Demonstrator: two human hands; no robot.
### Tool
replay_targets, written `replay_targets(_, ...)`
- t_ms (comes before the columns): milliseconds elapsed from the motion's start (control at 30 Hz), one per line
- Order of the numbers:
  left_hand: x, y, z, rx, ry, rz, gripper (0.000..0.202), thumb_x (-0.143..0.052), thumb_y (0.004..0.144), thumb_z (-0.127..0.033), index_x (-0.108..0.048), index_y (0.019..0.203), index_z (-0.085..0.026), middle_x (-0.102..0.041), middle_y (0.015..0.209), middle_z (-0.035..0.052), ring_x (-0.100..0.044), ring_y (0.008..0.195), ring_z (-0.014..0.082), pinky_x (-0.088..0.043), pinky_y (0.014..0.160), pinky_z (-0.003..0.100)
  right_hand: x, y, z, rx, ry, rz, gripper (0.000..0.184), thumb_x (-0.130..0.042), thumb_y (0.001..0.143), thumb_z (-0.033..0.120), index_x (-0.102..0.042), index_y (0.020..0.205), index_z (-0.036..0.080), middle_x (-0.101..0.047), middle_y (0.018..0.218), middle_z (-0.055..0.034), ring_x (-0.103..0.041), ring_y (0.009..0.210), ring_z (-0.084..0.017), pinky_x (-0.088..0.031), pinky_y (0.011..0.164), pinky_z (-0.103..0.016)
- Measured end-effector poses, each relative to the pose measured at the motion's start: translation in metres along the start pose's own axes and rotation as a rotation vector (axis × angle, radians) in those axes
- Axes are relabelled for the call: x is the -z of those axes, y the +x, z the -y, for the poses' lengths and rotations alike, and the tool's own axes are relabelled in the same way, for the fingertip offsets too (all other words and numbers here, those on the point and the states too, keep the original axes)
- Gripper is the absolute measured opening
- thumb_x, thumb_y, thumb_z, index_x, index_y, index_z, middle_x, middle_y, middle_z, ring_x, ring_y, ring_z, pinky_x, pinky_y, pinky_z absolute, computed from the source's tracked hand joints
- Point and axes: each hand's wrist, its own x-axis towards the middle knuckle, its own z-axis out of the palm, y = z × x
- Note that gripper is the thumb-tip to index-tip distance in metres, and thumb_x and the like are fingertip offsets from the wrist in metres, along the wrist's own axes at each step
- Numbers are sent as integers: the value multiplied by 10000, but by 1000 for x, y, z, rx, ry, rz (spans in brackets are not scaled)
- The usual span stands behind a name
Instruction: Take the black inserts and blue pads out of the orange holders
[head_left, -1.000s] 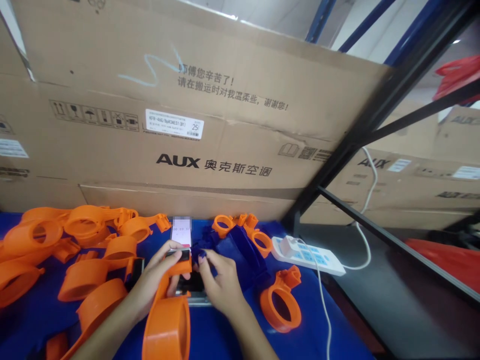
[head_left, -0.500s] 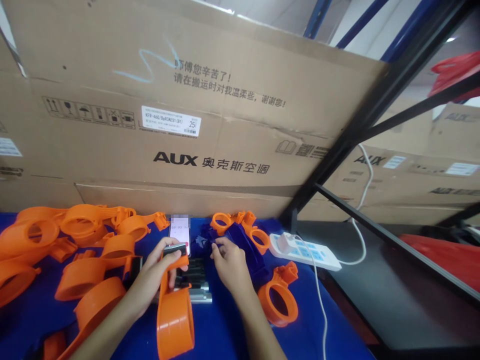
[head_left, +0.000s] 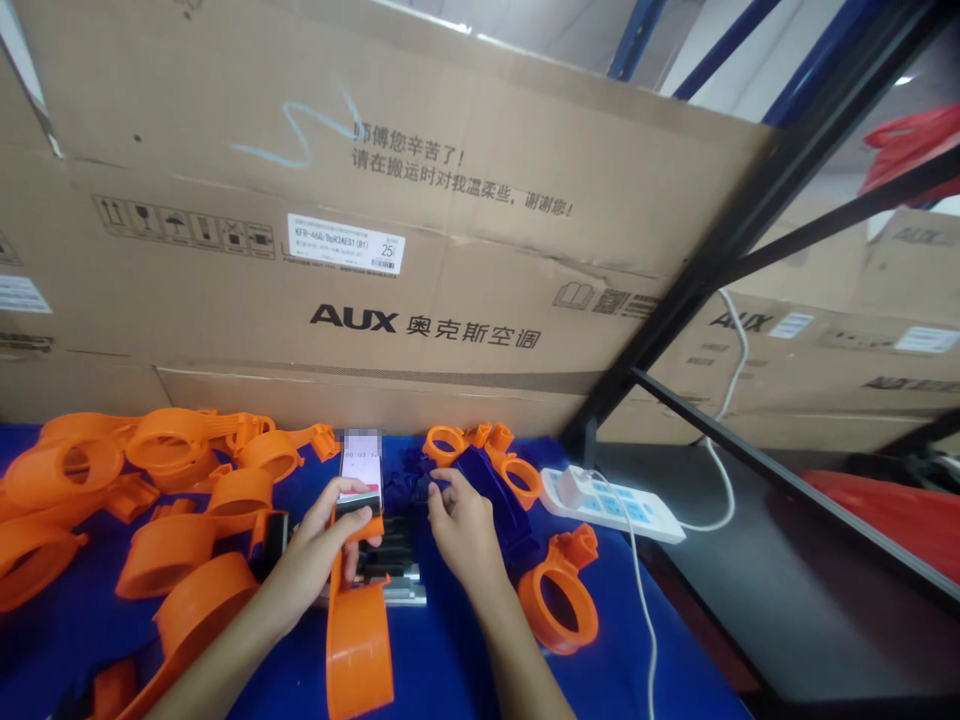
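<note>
My left hand (head_left: 330, 540) is closed around the handle end of an orange tape dispenser (head_left: 360, 640), its round ring hanging downward. A dark strip with a silvery edge lies across the top of that end, under my thumb. Over a pile of small dark blue plastic parts (head_left: 411, 464), my right hand (head_left: 463, 520) has its thumb and index finger in a pinch on a small dark blue part (head_left: 423, 488); the part's shape is hard to make out. Between my hands lie several black and silver metal strips (head_left: 405, 592), partly hidden by my left hand.
Several orange dispensers (head_left: 169, 550) crowd the left of the blue table. Others, including one orange dispenser (head_left: 559, 605), lie at the right. A phone (head_left: 361, 460) showing a timer stands at the back by a cardboard box (head_left: 427, 390). A white power strip (head_left: 611, 503) with cables sits right.
My left hand and the orange dispenser have shifted slightly right, and the dispenser's upper end has turned a little. My right hand stays over the dark blue parts, almost unmoved.
</note>
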Motion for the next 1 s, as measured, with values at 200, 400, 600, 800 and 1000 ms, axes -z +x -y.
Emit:
replay_targets(200, 0, -1, 3, -5, 1, 31, 355, -598, 963, -494, -517, 1233, -278, -688, 737, -27, -554, 446, 107, -463, 479, 222, 0, -13, 29, 347, 244, 263, 304, -647, 974, 340, -687, 1261, 250, -675, 960, -42, -605, 736, -157, -492, 638, -258)
replay_targets(400, 1, -2, -2, -14, -8, 64, 428, -654, 931, -498, -513, 1260, -264, -660, 691, -45, -530, 403, 105, -438, 423, 210, -9, -18, 36, 395, 217, 300, 271, -605, 1003, 274, -699, 1257, 270, -627, 970, -43, -605, 794, -163, -503, 668, -264)
replay_targets(600, 17, -1, -28, -45, -366, -95, 352, -658, 924, -475, -545, 1171, -251, -686, 651, -20, -455, 341, 85, -401, 370, 196, 11, -8, 28, 300, 107, 104, 205, -603, 994, 310, -693, 1157, 223, -642, 878, -37, -602, 740, -174, -489, 646, -275)
replay_targets(800, 39, -7, -29, -91, -675, -170, 302, -685, 895, -426, -638, 1148, -267, -728, 775, 11, -527, 375, 101, -450, 357, 224, 15, -8, 28, 428, -85, 329, 82, -654, 932, 249, -690, 1003, 230, -664, 867, -29, -607, 822, -204, -489, 733, -310)
replay_targets(1000, 45, -11, -26, -193, -770, -113, 276, -671, 905, -437, -669, 1132, -280, -781, 921, 8, -523, 388, 76, -467, 387, 237, -17, -21, 31, 541, -152, 362, 176, -700, 906, 264, -687, 1075, 220, -655, 1018, -72, -580, 920, -236, -502, 826, -376)
